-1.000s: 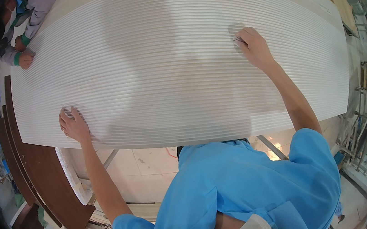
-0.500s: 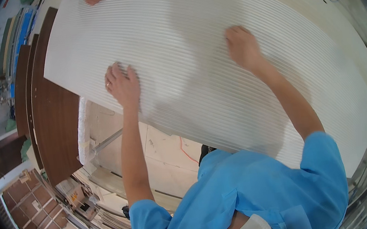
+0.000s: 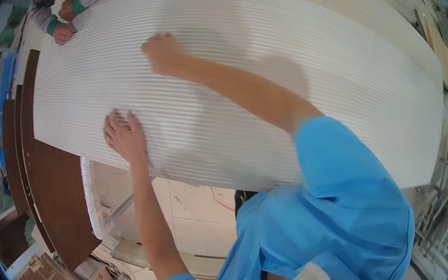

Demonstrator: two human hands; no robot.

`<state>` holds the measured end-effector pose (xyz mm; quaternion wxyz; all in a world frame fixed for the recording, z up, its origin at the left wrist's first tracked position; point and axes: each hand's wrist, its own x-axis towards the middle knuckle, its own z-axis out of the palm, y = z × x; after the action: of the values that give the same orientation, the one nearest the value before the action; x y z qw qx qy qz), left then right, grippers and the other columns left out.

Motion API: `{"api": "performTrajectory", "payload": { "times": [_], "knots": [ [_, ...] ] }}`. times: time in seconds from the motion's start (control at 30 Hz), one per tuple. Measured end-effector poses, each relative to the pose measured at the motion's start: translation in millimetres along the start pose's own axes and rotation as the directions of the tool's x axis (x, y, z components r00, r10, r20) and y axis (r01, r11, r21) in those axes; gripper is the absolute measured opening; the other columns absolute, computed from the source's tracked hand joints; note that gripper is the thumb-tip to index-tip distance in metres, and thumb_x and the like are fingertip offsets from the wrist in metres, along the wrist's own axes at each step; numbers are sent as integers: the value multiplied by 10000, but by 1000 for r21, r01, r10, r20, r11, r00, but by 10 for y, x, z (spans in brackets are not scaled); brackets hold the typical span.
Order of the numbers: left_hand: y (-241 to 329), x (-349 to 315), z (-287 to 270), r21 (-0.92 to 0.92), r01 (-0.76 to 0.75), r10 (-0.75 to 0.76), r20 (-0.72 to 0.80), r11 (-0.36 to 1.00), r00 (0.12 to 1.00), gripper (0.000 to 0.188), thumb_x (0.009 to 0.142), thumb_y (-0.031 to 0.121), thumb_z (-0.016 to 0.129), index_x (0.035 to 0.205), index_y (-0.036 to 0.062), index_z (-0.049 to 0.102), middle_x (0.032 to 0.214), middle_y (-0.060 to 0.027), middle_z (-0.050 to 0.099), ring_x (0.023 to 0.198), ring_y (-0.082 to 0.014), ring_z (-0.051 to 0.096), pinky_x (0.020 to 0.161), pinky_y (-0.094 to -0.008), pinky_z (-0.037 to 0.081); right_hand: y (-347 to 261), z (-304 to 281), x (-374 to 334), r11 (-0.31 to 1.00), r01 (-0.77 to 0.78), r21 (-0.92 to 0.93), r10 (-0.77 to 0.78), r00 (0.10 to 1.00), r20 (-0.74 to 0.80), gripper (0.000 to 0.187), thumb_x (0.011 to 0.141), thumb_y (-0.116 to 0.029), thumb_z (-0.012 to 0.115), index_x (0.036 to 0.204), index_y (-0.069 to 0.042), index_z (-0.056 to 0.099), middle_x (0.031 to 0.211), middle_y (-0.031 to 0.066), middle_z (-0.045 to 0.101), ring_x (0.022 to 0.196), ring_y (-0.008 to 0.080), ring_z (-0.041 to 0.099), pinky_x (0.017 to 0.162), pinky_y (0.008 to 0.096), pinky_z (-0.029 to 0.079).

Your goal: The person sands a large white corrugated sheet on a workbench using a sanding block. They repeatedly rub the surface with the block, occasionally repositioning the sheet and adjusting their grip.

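Observation:
A large white ribbed panel [image 3: 235, 138] fills the middle of the view, its grooves running from side to side. My left hand [image 3: 125, 136] lies on the panel close to its near left edge, fingers spread and a ring on one of them. Farther out, my right hand [image 3: 165, 55] is curled closed against the ribs, slightly blurred by motion. Whatever it may hold is hidden under the fingers. A co-worker's hand [image 3: 62, 33] in a grey sleeve with a green cuff rests at the far left end of the panel, the other hand [image 3: 68, 11] just behind it.
Dark brown boards [image 3: 59, 188] stand at the left, beside a white wrapped edge [image 3: 92, 198]. An orange cord [image 3: 220, 199] runs on the floor below the panel. Several pale strips and frames [image 3: 439, 208] are stacked at the right.
My right hand has swept left across the ribs, still closed. My left hand stays on the panel near its edge. More of the co-worker's arms shows, and the whole view has shifted.

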<state>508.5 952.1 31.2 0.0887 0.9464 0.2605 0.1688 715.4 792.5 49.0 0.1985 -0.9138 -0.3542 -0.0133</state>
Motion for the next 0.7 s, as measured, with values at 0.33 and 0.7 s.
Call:
{"api": "performTrajectory", "payload": {
  "times": [0.33, 0.7],
  "knots": [
    [1, -77, -36, 52, -11, 11, 10, 999, 1000, 588, 1034, 447, 534, 1487, 74, 490, 1562, -203, 428, 1471, -416, 345, 1202, -546, 291, 1924, -1685, -4085, 929, -342, -144, 291, 912, -289, 157, 833, -3, 644, 987, -35, 653, 930, 150, 645, 931, 363, 621, 837, 496, 492],
    [-70, -79, -15, 105, -56, 59, -25, 993, 998, 560, 984, 398, 602, 1421, 51, 556, 1511, -236, 475, 1411, -431, 405, 1168, -559, 321, 1529, -1354, -2883, 971, -229, -72, 213, 960, -184, 102, 894, 3, 629, 995, -2, 637, 974, 152, 649, 940, 343, 608, 815, 442, 516]
  ]
}}
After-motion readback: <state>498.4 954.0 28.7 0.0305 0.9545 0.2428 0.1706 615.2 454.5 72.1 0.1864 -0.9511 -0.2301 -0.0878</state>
